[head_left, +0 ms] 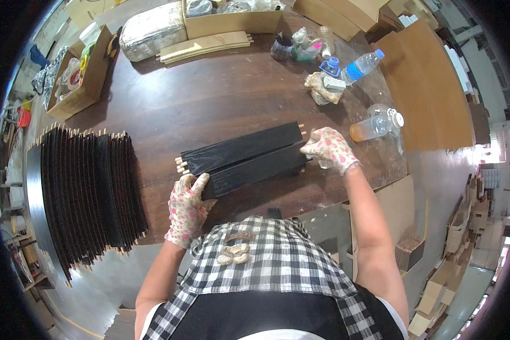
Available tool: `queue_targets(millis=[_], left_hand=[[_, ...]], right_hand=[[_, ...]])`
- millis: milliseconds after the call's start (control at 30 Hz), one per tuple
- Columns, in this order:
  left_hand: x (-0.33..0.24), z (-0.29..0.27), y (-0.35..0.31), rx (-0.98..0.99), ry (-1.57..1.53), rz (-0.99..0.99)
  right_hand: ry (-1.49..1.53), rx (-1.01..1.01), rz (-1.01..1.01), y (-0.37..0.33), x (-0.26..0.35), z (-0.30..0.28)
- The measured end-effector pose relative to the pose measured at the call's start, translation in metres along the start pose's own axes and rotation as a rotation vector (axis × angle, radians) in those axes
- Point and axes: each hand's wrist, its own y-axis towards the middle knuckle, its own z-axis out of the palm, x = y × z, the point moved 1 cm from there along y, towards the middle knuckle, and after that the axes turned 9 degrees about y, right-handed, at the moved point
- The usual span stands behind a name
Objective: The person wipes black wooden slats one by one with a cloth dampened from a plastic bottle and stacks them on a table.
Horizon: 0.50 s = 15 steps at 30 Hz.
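Two black wooden slats [255, 168] lie side by side on the table in front of me, slightly slanted, with pale dowel pegs [181, 163] sticking out of their ends. At the left end of the nearer slat, my left hand [188, 211], in a floral glove, has its fingers closed on the corner. My right hand [330, 148], in a matching glove, pinches the nearer slat's right end; its fingertips partly cover that end. Whether more slats lie underneath is hard to make out.
A long row of black slats with pegs [88, 195] stands at the left. Cardboard boxes [85, 79], a wrapped bundle [153, 31] and bare wood strips [207, 46] sit along the far side. Bottles [364, 66], one with amber liquid [374, 128], stand at the right.
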Motion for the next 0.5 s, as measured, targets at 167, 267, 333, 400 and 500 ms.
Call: queue_targets(millis=[167, 267, 333, 400, 500], left_hand=[[0.003, 0.004, -0.005, 0.005, 0.024, -0.047], [-0.001, -0.006, -0.003, 0.059, -0.117, -0.051], [-0.004, -0.008, -0.003, 0.043, -0.109, -0.024], [-0.002, -0.019, 0.001, -0.002, -0.107, -0.002], [0.010, -0.031, 0.015, -0.085, -0.086, 0.031]], right_hand=[[0.543, -0.016, 0.265, -0.020, -0.010, 0.004], [0.539, -0.116, 0.174, -0.026, -0.020, 0.015], [0.680, -0.128, 0.218, -0.027, -0.024, 0.021], [0.798, -0.161, 0.136, -0.031, -0.023, 0.019], [0.785, -0.292, -0.004, -0.030, 0.000, 0.004]])
